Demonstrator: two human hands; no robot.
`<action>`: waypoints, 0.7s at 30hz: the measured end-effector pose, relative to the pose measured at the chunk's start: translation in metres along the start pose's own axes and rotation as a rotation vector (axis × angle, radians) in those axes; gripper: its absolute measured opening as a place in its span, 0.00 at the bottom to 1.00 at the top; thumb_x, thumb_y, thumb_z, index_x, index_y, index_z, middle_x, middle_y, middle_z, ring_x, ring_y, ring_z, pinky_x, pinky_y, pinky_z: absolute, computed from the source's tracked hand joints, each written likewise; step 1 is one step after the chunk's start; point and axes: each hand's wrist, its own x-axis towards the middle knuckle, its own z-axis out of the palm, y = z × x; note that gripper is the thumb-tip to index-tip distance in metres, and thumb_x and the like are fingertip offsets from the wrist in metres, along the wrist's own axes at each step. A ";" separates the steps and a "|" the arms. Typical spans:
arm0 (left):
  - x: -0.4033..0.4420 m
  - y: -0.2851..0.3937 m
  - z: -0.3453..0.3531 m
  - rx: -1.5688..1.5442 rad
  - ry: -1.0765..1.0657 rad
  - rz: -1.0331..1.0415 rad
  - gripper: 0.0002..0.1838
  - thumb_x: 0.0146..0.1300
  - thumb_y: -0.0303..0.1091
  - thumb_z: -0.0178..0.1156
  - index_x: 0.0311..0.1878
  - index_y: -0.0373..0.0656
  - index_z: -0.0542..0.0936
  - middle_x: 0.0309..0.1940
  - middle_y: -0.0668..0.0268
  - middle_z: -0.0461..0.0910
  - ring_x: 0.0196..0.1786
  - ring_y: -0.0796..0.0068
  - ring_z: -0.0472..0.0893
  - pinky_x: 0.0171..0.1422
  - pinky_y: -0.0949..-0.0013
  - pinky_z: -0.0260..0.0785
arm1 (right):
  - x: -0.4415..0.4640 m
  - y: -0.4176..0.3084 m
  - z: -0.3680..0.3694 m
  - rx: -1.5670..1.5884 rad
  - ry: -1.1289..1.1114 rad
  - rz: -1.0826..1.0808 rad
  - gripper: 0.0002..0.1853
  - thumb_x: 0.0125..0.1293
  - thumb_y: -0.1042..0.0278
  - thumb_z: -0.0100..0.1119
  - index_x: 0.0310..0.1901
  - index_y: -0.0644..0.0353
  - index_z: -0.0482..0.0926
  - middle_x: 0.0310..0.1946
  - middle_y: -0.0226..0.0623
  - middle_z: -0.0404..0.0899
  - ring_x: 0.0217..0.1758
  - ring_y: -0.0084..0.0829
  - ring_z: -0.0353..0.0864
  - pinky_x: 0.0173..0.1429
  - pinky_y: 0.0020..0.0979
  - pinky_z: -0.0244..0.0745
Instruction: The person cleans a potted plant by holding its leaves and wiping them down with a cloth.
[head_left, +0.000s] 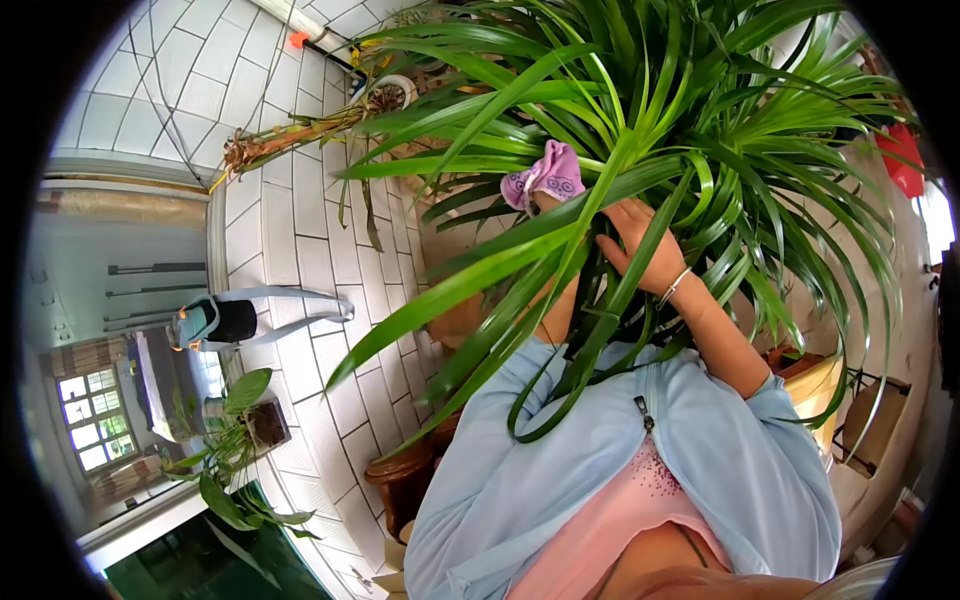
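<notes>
A large potted plant with long, strap-like green leaves [470,285] fills the upper middle and right, its nearest leaves arching over my chest. My left hand [546,201] is closed on a purple patterned cloth [553,172], which lies against a leaf; leaves and cloth cover most of its fingers. Just to the right, my right hand [630,228], with a bracelet at the wrist, reaches in among the leaves. Its fingers are bent at a leaf, and the fingertips are partly hidden behind it. Another leaf crosses in front of the palm.
White tiled wall [300,245] runs along the left, where a blue-grey strapped item [235,318] hangs. A smaller potted plant [267,424] stands at the lower left. Dried stalks [270,150] stick out from a white pot [402,88]. Brown wooden furniture [395,475] is beside my body.
</notes>
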 end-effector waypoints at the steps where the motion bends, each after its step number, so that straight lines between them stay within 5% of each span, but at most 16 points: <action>1: 0.000 0.001 0.000 -0.055 -0.003 -0.048 0.14 0.55 0.42 0.56 0.38 0.41 0.76 0.33 0.58 0.73 0.39 0.61 0.73 0.40 0.60 0.66 | 0.001 0.000 0.001 0.006 0.000 -0.012 0.24 0.55 0.68 0.62 0.55 0.65 0.72 0.54 0.48 0.74 0.56 0.47 0.73 0.63 0.42 0.67; 11: 0.016 0.017 0.009 -0.455 0.078 -0.444 0.12 0.57 0.40 0.55 0.37 0.41 0.75 0.33 0.58 0.74 0.37 0.62 0.74 0.40 0.59 0.67 | -0.001 0.004 0.006 -0.019 0.015 -0.077 0.24 0.57 0.68 0.61 0.55 0.65 0.72 0.55 0.49 0.74 0.57 0.48 0.73 0.64 0.42 0.66; 21: 0.051 -0.009 -0.008 -0.539 0.172 -0.662 0.10 0.58 0.38 0.54 0.36 0.40 0.75 0.32 0.58 0.74 0.35 0.64 0.75 0.39 0.59 0.68 | -0.009 0.007 0.006 0.049 -0.030 -0.033 0.23 0.59 0.67 0.58 0.57 0.64 0.72 0.58 0.47 0.72 0.58 0.48 0.72 0.65 0.41 0.66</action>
